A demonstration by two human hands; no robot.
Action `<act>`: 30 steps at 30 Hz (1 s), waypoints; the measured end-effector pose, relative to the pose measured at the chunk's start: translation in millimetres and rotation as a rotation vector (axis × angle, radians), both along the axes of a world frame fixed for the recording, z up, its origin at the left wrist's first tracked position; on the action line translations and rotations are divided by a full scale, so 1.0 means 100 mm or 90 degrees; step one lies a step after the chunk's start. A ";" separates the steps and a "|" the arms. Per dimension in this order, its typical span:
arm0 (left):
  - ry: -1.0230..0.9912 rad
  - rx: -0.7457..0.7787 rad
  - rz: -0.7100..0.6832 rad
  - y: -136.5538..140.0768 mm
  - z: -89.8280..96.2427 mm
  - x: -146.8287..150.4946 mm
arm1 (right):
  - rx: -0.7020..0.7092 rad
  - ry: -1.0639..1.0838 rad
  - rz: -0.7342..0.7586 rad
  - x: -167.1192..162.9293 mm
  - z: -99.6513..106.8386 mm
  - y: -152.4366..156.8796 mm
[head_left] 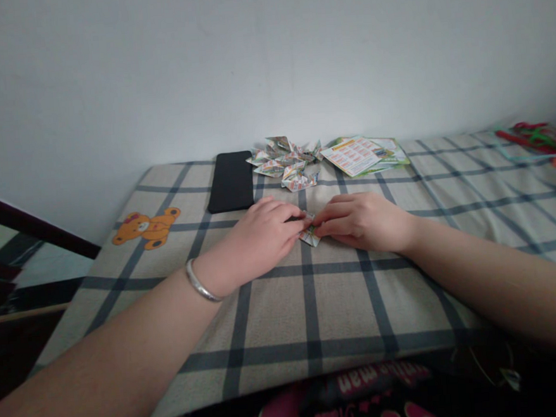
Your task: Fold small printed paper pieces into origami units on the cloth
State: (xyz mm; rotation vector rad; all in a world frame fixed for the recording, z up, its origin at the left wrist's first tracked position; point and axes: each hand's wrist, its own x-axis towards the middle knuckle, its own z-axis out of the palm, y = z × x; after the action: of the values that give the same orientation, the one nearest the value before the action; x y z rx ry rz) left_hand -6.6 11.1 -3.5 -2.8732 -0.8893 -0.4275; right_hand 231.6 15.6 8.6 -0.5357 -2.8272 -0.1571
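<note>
A small piece of folded printed paper (311,236) lies at the middle of the table, mostly covered by my fingers. My left hand (270,230) pinches it from the left, thumb and fingertips together; a silver bangle circles that wrist. From the right, my right hand (361,222) has its fingertips closed on the same paper. Both hands rest low over the cloth, and their fingertips meet. Just beyond them sits a cluster of folded paper pieces (284,162) with pointed tips, made of similar printed paper.
A black phone (231,181) lies behind my left hand. Flat printed paper sheets (356,155) are stacked at the back right. An orange bear picture (147,229) is at the left. Colourful strands (540,142) lie far right on the checked tablecloth (276,323), which meets the wall.
</note>
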 end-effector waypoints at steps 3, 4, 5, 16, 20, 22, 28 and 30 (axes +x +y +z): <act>0.015 0.000 0.006 -0.02 0.02 0.01 | 0.002 -0.008 -0.007 -0.01 0.00 -0.01; 0.018 -0.002 0.007 -0.02 0.03 0.01 | 0.001 -0.009 -0.014 -0.01 0.00 -0.01; 0.020 -0.003 0.007 -0.03 0.05 0.00 | 0.000 -0.008 -0.024 -0.02 0.00 -0.02; 0.038 -0.001 0.019 -0.02 0.06 -0.03 | -0.031 0.045 -0.101 -0.10 -0.05 -0.08; 0.060 0.029 -0.006 -0.04 0.10 -0.03 | -0.032 0.043 -0.130 -0.13 -0.06 -0.09; 0.074 0.052 -0.007 -0.06 0.13 -0.02 | -0.021 0.044 -0.139 -0.14 -0.07 -0.09; 0.075 0.071 -0.007 -0.05 0.11 -0.01 | 0.013 0.031 -0.149 -0.16 -0.13 -0.07; 0.072 0.066 -0.020 -0.03 0.10 -0.03 | 0.011 0.041 -0.144 -0.16 -0.13 -0.06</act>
State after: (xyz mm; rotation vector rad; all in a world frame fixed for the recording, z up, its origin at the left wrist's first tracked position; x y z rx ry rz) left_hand -9.2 8.2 6.1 -2.7882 -0.7799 -0.3015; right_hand 215.9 9.2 -4.8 -0.8413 -2.6939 -0.2016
